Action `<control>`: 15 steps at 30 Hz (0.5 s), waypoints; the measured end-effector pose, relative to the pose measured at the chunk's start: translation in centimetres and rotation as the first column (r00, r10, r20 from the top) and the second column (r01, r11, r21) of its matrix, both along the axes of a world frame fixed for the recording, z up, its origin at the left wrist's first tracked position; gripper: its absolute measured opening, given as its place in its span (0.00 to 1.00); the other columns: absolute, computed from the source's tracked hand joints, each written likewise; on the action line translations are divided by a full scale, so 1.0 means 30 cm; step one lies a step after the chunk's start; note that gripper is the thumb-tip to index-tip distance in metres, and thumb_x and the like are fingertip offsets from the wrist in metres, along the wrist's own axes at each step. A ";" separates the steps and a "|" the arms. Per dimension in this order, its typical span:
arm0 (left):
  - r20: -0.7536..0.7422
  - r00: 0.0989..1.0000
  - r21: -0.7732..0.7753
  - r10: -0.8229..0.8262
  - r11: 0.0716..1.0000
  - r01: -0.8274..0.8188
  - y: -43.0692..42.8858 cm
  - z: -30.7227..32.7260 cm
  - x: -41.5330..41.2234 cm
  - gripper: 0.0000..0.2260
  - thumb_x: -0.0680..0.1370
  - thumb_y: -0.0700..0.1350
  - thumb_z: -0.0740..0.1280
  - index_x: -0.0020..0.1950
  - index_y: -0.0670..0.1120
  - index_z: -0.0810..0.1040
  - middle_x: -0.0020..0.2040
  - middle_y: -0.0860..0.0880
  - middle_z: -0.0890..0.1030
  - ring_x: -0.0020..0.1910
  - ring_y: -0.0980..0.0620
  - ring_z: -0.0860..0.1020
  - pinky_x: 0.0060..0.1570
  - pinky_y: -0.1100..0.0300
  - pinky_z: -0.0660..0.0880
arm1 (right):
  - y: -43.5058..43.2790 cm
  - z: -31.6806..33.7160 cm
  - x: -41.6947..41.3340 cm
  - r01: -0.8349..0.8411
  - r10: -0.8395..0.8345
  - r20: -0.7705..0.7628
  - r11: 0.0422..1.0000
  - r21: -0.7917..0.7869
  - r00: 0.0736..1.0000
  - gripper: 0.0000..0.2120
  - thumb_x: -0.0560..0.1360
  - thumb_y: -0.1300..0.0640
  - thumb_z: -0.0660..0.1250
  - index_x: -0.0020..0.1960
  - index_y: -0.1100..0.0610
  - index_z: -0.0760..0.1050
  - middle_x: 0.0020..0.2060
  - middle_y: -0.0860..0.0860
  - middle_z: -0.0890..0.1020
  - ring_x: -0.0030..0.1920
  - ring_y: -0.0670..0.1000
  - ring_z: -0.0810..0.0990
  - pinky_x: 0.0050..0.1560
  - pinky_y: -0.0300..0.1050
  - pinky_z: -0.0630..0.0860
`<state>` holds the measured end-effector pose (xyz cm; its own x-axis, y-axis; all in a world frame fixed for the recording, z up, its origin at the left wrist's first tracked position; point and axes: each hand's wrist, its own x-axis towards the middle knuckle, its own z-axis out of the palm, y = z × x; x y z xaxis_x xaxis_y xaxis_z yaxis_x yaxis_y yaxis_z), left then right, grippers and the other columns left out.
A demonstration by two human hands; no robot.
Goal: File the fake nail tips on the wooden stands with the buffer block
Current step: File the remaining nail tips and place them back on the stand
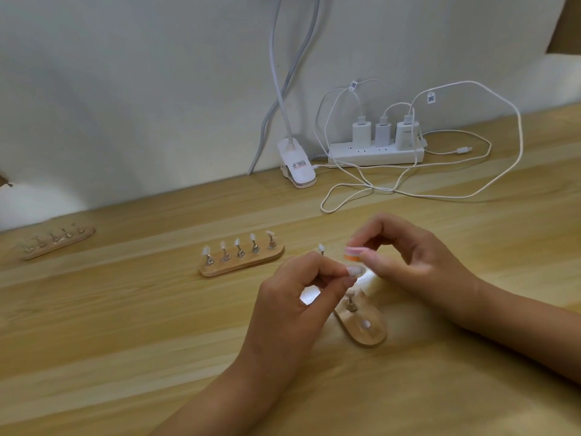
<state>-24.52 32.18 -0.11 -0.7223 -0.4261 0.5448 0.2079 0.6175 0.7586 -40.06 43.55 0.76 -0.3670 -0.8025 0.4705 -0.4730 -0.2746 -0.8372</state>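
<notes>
Wooden desk [125, 325] bears three stands [58, 243] [242, 267] [364, 328]; the middle one carries five tips [237, 242]. Right of it, left hand [292, 297] pinches one nail tip [356, 271], and right hand [405, 256] pinches one buffer block [353, 253].

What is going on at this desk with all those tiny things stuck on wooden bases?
A person is filing fake nails by hand. Their left hand pinches one nail tip, and the right hand holds a small pink and orange buffer block close above it. A wooden stand lies just below the hands. A second stand, carrying five nail tips, sits to the left with no hand on it, and a third stand lies farther left.
</notes>
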 end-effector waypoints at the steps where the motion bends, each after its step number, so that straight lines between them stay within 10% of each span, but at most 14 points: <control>1: 0.001 1.000 0.001 0.001 1.000 -0.001 0.001 0.002 0.000 0.02 0.76 0.50 0.69 0.47 0.54 0.80 0.44 0.59 0.83 0.46 0.49 0.82 0.49 0.52 0.78 | 0.004 0.005 0.002 -0.001 0.001 0.009 0.998 -0.056 1.000 0.06 0.73 0.50 0.68 0.46 0.53 0.79 0.43 0.50 0.81 0.48 0.55 0.78 0.56 0.54 0.75; 15: 0.011 1.000 -0.058 0.028 0.998 -0.027 0.005 0.005 0.000 0.05 0.75 0.54 0.69 0.45 0.53 0.79 0.41 0.57 0.82 0.43 0.50 0.81 0.46 0.49 0.78 | 0.004 0.005 0.004 -0.011 0.011 -0.021 1.000 0.001 1.000 0.07 0.72 0.49 0.68 0.45 0.51 0.79 0.43 0.48 0.81 0.48 0.54 0.78 0.57 0.57 0.74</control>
